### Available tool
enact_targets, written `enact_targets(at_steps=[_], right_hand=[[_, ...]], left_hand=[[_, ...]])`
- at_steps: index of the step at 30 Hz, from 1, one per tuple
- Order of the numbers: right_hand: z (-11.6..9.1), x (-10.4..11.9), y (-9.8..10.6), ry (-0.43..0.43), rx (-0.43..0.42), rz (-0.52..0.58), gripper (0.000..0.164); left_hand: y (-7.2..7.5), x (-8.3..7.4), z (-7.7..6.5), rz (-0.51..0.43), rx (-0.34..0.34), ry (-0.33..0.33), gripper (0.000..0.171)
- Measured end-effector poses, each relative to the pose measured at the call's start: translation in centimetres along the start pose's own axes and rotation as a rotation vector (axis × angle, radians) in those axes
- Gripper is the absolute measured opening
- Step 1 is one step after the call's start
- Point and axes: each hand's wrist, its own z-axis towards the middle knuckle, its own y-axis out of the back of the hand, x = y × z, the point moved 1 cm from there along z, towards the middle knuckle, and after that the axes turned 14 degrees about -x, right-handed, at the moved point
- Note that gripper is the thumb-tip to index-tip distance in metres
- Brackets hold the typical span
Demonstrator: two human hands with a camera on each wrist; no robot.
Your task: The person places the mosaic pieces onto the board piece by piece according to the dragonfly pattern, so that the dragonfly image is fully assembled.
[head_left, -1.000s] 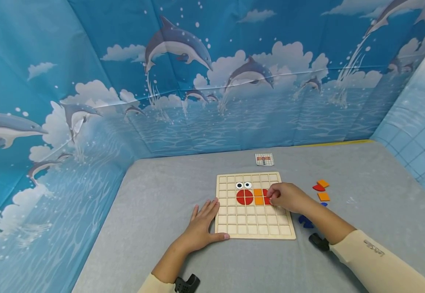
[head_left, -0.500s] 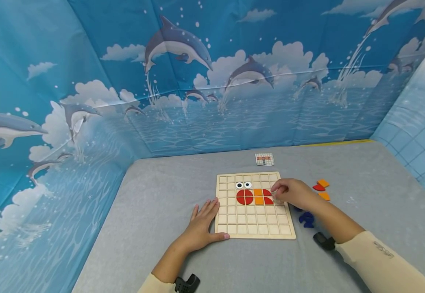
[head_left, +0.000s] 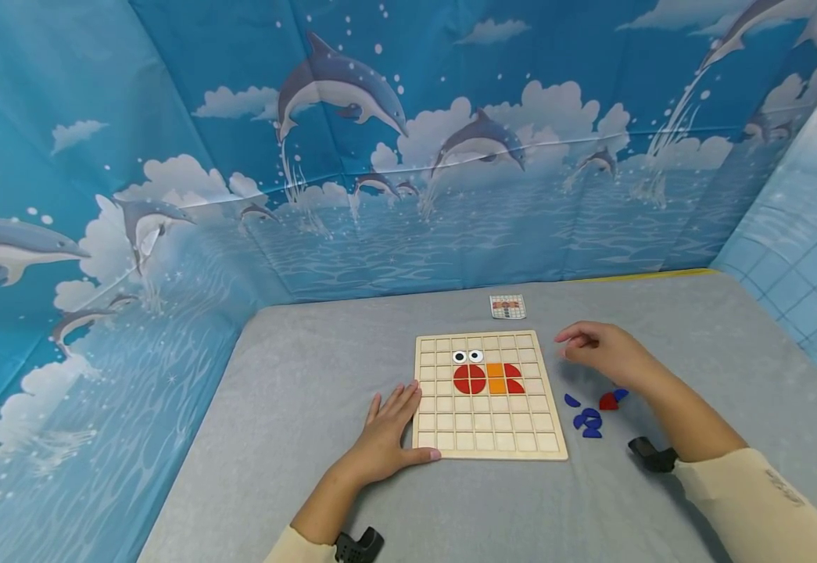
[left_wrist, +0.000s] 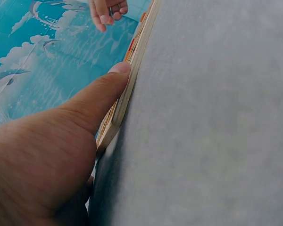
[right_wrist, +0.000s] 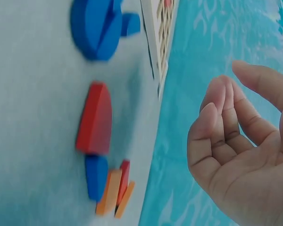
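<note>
Several blue pieces (head_left: pixel 593 423) lay beside the gridded board (head_left: pixel 481 446) on the grey tabletop (head_left: pixel 295 391), probably for easy reach. The left hand (head_left: pixel 382 443), fingers straight, touched the board's edge, presumably steadying it, though fingertip contact looked unclear; the right hand (head_left: pixel 608 354) hung beyond, grip loose and empty.

Dolphin-print sheeting (head_left: pixel 380 234) makes this a screened-off tabletop (head_left: pixel 331 344) nook.

In the head view, the right hand (head_left: pixel 601 349) hides the loose orange pieces (right_wrist: pixel 108 192), and the far picture card's (head_left: pixel 508 306) details and right sleeve's (head_left: pixel 753 500) lettering (head_left: pixel 786 486) are too small to read. The right wrist view's top edge cuts off blurred blue pieces (right_wrist: pixel 89 28).
</note>
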Motion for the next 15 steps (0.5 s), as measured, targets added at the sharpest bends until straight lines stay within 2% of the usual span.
enact_targets(at_steps=[15], right_hand=[[0.2, -3.6, 2.4, -0.114, -0.062, -0.011, 0.046]], left_hand=[[-0.1, 0.1, 0.0, -0.001, -0.005, -0.006, 0.106]])
